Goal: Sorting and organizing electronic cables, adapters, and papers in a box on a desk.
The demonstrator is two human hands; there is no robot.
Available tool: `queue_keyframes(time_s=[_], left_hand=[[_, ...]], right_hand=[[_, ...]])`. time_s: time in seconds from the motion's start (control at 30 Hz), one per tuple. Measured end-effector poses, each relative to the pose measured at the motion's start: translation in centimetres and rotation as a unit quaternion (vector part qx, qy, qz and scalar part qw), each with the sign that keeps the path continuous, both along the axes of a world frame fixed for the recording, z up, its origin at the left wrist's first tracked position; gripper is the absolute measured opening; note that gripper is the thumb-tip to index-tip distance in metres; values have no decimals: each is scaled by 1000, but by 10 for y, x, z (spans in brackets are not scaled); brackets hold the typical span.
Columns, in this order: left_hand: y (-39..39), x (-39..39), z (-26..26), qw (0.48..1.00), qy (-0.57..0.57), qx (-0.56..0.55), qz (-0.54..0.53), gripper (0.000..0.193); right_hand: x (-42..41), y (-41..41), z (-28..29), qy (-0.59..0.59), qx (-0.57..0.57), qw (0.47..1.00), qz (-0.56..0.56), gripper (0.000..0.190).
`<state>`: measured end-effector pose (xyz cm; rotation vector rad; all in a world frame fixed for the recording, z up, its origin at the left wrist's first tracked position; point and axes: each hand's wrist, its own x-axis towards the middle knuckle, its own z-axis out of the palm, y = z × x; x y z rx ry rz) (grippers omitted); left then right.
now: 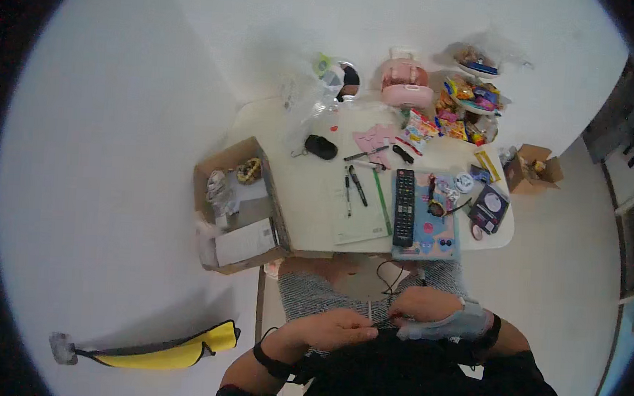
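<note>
Close together over my lap, below the near edge of the white table (305, 219), are both my hands. My left hand (340, 328) reaches in from the left with its fingers extended near a thin black cord (390, 288). My right hand (424, 306) is bent beside it, fingertips close to the same cord; a grey item (445, 323) covers its wrist and palm side. Whether either hand grips the cord cannot be made out. On the table's near side lie a black remote control (404, 208), a blue patterned case (435, 244), sunglasses (437, 208) and pens (358, 185).
An open cardboard box (281, 217) stands at the table's left edge. Snack packets (455, 127) and a pink container (407, 90) are at the back. A small cardboard box (533, 182) is on the right. A yellow item (179, 355) hangs at lower left.
</note>
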<state>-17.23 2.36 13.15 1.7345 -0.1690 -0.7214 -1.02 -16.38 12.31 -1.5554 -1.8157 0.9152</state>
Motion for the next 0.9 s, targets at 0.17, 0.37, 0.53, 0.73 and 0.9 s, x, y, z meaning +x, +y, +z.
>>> queue_keyframes(time_s=[0.17, 0.37, 0.53, 0.73, 0.9], left_hand=[[-1, -27, 0, 919, -53, -385, 65, 40], [9, -33, 10, 948, -74, 9, 308, 30], [10, -35, 14, 916, -194, 107, 334, 26], [10, -52, 9, 926, 61, -269, 256, 35], [-24, -35, 27, 765, 61, -620, 164, 40]], right_hand=[[4, -5, 4, -12, 39, 998, -56, 35], [0, -8, 4, -43, 57, 989, -126, 40], [-3, -9, 9, 9, 57, 995, -83, 29], [1, -4, 10, 59, -37, 996, -64, 25], [-10, 13, 12, 22, 43, 997, -54, 43]])
